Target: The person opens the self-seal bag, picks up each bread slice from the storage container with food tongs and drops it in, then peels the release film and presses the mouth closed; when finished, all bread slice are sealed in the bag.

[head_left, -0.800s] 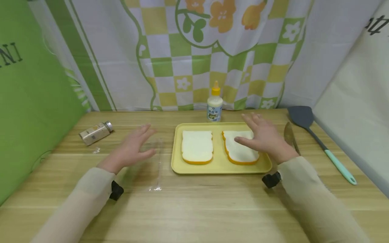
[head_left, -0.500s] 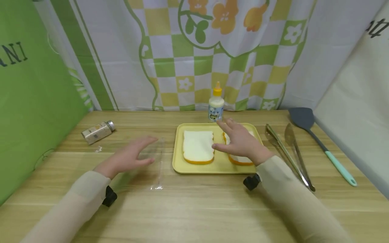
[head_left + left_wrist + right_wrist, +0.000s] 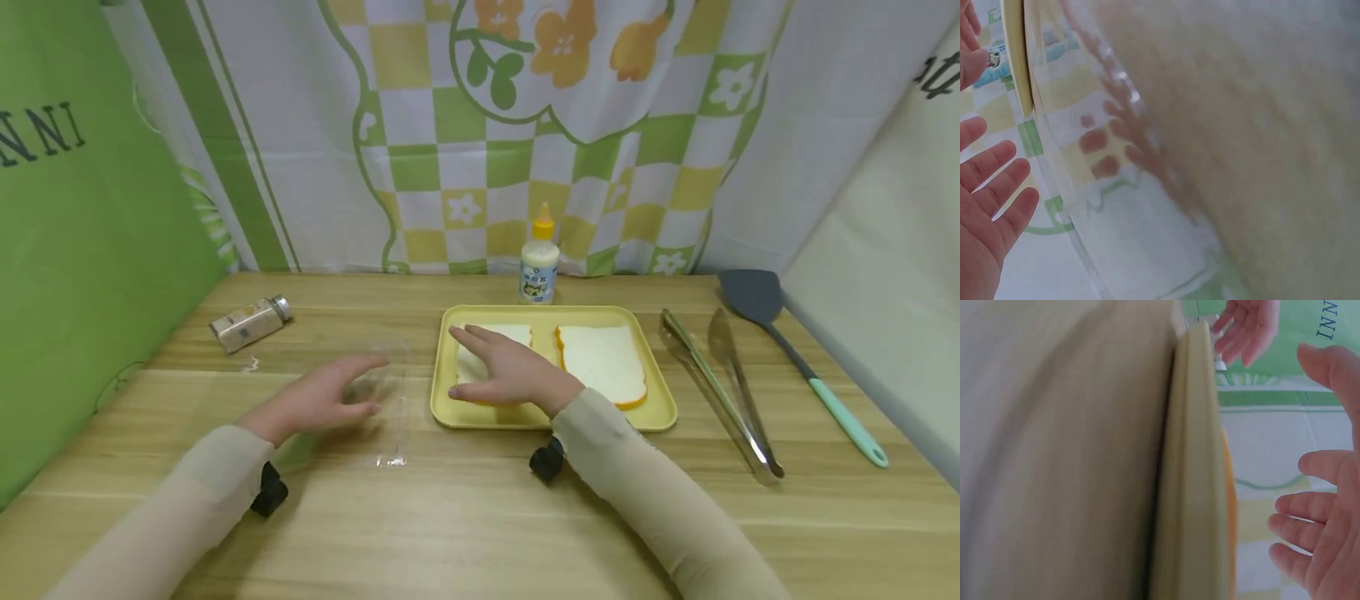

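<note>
Open with spread fingers, my left hand [image 3: 318, 400] hovers over a clear, see-through sheet [image 3: 392, 460] lying left of the tray, and holds nothing. My right hand [image 3: 510, 371] is above the left bread slice [image 3: 469, 367], covering much of it, with thumb and fingers apart and nothing in the grasp. The right bread slice [image 3: 603, 367], white with an orange-brown crust, lies fully visible on the yellow tray [image 3: 660, 410]. In the right wrist view the tray's side [image 3: 1194, 487] stands between the table and my right fingers [image 3: 1300, 531].
A squeeze bottle [image 3: 538, 271] with a yellow nozzle stands behind the tray. A seasoning jar [image 3: 251, 323] lies on its side at the back left. Metal tongs [image 3: 705, 367] and a dark spatula [image 3: 795, 358] with a mint handle lie to the right.
My right hand has swept left from above the right slice to above the left one, uncovering the right slice and the tongs. My left hand has stayed over the sheet, sinking slightly.
</note>
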The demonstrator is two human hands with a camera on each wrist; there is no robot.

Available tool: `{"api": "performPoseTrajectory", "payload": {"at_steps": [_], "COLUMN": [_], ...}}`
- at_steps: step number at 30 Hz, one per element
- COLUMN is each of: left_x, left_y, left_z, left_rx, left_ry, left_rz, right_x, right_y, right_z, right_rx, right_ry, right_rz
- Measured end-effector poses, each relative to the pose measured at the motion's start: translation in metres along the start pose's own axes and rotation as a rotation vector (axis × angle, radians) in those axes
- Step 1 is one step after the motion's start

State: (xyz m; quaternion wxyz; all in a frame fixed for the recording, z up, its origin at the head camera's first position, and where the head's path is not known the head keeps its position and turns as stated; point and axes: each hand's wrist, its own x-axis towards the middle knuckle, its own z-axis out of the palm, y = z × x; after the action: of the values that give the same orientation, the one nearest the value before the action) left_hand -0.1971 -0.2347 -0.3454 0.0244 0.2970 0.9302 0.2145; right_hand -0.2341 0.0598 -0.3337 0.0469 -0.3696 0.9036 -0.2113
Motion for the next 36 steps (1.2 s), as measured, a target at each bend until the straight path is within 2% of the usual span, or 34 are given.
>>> {"api": "performPoseTrajectory", "payload": {"at_steps": [5,11,16,21,29,36], "left_x": [0.001,0.005,0.007,0.008,0.012,0.015], "left_y": [-0.001,-0.003,-0.001,-0.003,-0.009,-0.015], "left_z": [0.001,0.001,0.001,0.0,0.0,-0.001], "left_rx": [0.01,0.033,0.053,0.03,0.003,-0.01], "left_ry": [-0.013,-0.074,-0.093,-0.093,-0.09,-0.093], "left_rz": [-0.01,-0.007,-0.018,-0.083,-0.174,-0.18], "right_x": [0.016,0.034,0.046,0.056,0.066,0.075], "right_y": [-0.011,-0.017,-0.023,-0.03,-0.039,-0.043], "right_z": [0.01,0.021,0.033,0.039,0.048,0.055], "right_rx": [0.025,0.12,0.149,0.126,0.091,0.067], "right_ry": [-0.027,-0.07,-0.111,-0.097,-0.104,-0.092], "right_rz": [-0.041,-0.081,-0.058,-0.005,-0.006,0.004]}}
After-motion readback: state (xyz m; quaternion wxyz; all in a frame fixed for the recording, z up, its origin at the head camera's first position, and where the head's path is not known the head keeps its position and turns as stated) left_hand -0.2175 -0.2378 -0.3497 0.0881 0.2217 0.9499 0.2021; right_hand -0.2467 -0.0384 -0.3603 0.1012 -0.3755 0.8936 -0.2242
